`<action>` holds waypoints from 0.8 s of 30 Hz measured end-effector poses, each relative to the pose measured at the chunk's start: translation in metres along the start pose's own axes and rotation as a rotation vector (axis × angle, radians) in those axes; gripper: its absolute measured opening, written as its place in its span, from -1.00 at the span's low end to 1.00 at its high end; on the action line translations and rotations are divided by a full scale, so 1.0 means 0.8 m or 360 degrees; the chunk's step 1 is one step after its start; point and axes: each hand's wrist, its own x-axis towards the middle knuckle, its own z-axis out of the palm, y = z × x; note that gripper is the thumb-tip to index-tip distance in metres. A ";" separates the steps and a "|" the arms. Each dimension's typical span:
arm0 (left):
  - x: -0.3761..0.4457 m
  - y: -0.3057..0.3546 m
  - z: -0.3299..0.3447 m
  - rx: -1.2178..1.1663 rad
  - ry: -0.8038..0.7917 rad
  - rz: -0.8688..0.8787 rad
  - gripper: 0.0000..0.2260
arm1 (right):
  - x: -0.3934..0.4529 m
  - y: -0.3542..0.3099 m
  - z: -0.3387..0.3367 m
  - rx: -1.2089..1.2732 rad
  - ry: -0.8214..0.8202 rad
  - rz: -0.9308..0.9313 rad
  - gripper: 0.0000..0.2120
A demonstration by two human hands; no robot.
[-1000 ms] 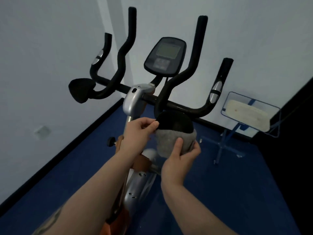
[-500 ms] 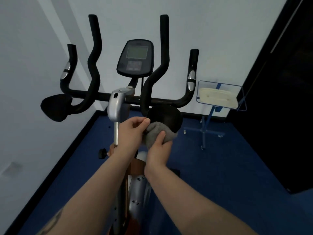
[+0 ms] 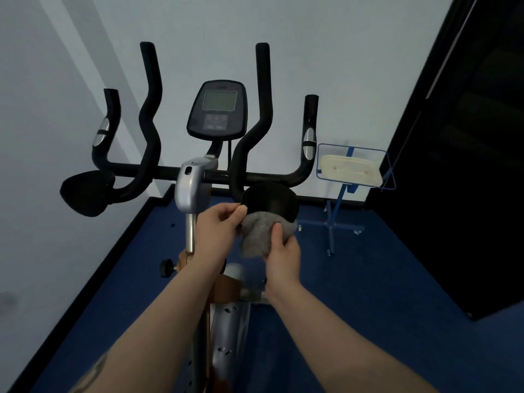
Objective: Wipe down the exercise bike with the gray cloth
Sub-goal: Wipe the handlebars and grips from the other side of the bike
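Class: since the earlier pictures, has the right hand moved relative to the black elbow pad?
No. The right hand still presses the gray cloth just beneath the black elbow pad; only the camera shifted.

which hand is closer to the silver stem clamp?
Left. The left hand sits just below and right of the silver clamp, pinching the gray cloth. The right hand is farther right and lower, holding the cloth under the black pad.

The cloth (image 3: 259, 232) is plain mottled gray. Black handlebars (image 3: 256, 120) carry silver sensor patches, the stem (image 3: 190, 185) is silver, the floor (image 3: 382, 279) deep blue, the rack (image 3: 340, 194) blue wire holding something cream, perhaps a pad.
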 end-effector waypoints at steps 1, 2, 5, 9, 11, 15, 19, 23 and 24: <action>0.000 0.000 0.000 -0.0029 -0.0003 -0.0009 -0.94 | 0.001 0.001 0.000 -0.0076 0.0044 -0.0062 -0.73; -0.001 0.000 0.000 -0.0042 -0.0002 -0.0006 -0.95 | 0.001 0.000 0.004 -0.0171 0.0076 -0.0102 -0.70; 0.000 0.001 -0.002 -0.0019 -0.0018 0.0025 -0.95 | 0.003 -0.009 0.001 -0.0438 0.0063 -0.0187 -0.70; 0.002 0.002 -0.003 0.0010 -0.0021 0.0008 -0.92 | 0.003 -0.025 -0.038 -0.0565 0.0196 -0.0630 -0.82; 0.002 0.003 -0.001 0.0013 0.0003 0.0020 -0.96 | 0.008 -0.040 -0.038 -0.0609 0.0241 -0.0829 -0.74; 0.002 0.002 0.001 -0.0002 0.0017 0.0045 -0.95 | 0.037 -0.075 -0.026 -0.1557 0.0327 -0.1094 -0.64; 0.004 -0.003 0.002 -0.0009 0.0011 0.0070 -0.89 | 0.037 -0.080 -0.030 -0.2117 0.0235 -0.1368 -0.50; 0.002 -0.009 0.010 0.0000 0.0098 0.0112 -0.96 | 0.043 -0.067 -0.021 -0.2158 0.0039 -0.1254 -0.46; 0.001 -0.010 0.012 0.0024 0.0132 0.0124 -0.95 | 0.051 -0.074 -0.018 -0.2211 -0.0002 -0.1250 -0.50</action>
